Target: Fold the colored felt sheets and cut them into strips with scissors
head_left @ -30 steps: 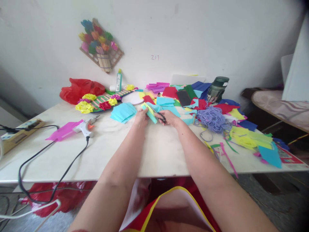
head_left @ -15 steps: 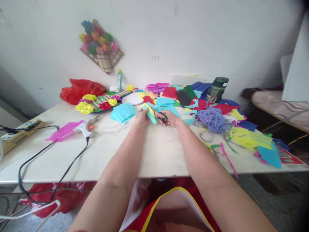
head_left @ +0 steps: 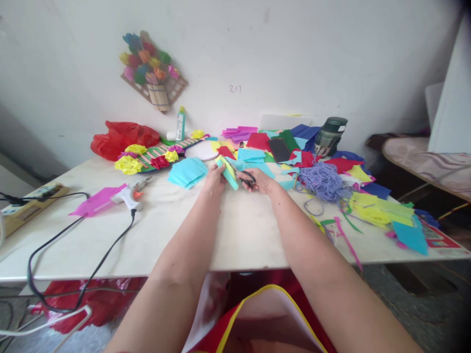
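My left hand point(head_left: 214, 179) is closed on a folded strip of turquoise and yellow-green paper point(head_left: 227, 172), holding it just above the white table point(head_left: 184, 230). My right hand point(head_left: 262, 179) grips black-handled scissors point(head_left: 246, 177), whose blades meet the strip's right edge. A loose stack of turquoise paper squares point(head_left: 187, 171) lies just left of my left hand.
A glue gun point(head_left: 128, 193) with a black cord lies at the left beside a pink paper sheet point(head_left: 96, 201). A power strip point(head_left: 25, 208) sits at the far left edge. Coloured paper scraps point(head_left: 371, 206), purple yarn point(head_left: 324, 180), a dark green jar point(head_left: 329, 135) and a red bag point(head_left: 123, 135) crowd the back and right.
The scissors have edged slightly along the strip. Both hands stay in nearly the same place.
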`<action>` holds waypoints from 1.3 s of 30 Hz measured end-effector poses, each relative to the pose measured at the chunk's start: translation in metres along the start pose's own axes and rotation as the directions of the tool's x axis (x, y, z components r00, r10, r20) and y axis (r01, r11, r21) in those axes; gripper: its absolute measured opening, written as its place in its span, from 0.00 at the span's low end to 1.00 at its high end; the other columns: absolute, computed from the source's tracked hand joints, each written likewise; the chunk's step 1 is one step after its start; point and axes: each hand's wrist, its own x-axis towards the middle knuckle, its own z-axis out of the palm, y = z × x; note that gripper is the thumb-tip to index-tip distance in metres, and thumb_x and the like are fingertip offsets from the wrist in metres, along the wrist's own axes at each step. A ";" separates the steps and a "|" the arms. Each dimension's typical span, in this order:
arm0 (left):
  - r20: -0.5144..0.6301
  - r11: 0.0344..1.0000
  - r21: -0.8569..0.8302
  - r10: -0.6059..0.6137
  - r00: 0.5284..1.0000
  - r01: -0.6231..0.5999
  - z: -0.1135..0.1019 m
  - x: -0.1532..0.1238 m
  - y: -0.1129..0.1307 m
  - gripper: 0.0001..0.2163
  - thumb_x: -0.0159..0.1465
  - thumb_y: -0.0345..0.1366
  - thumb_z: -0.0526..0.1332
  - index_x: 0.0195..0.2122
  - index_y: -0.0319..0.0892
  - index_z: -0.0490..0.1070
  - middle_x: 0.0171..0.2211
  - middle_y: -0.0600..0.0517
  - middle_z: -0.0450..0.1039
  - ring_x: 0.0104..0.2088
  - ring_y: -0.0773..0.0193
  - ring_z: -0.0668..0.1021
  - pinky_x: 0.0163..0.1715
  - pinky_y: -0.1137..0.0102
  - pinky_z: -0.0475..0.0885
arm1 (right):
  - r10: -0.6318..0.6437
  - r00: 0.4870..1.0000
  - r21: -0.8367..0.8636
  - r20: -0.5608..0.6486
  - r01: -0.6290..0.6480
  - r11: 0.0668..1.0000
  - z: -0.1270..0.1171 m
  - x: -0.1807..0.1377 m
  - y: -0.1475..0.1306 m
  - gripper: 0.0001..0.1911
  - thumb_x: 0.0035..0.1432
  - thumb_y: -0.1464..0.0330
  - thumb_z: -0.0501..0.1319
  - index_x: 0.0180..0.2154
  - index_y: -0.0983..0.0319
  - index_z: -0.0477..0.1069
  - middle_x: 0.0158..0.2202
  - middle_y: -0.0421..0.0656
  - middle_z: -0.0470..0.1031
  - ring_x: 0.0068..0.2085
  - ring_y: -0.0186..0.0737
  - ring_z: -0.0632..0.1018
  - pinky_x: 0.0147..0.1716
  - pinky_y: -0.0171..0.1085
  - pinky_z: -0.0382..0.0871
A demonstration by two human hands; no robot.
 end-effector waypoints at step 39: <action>0.124 0.998 0.056 -0.045 0.991 0.038 0.001 -0.002 -0.008 0.06 0.53 0.25 0.63 0.32 0.38 0.69 0.25 0.51 0.74 0.32 0.60 0.79 0.40 0.64 0.74 | -0.272 0.863 -0.286 -0.425 0.157 0.945 0.007 0.038 0.021 0.16 0.41 0.72 0.65 0.36 0.59 0.69 0.31 0.39 0.77 0.35 0.40 0.77 0.33 0.37 0.71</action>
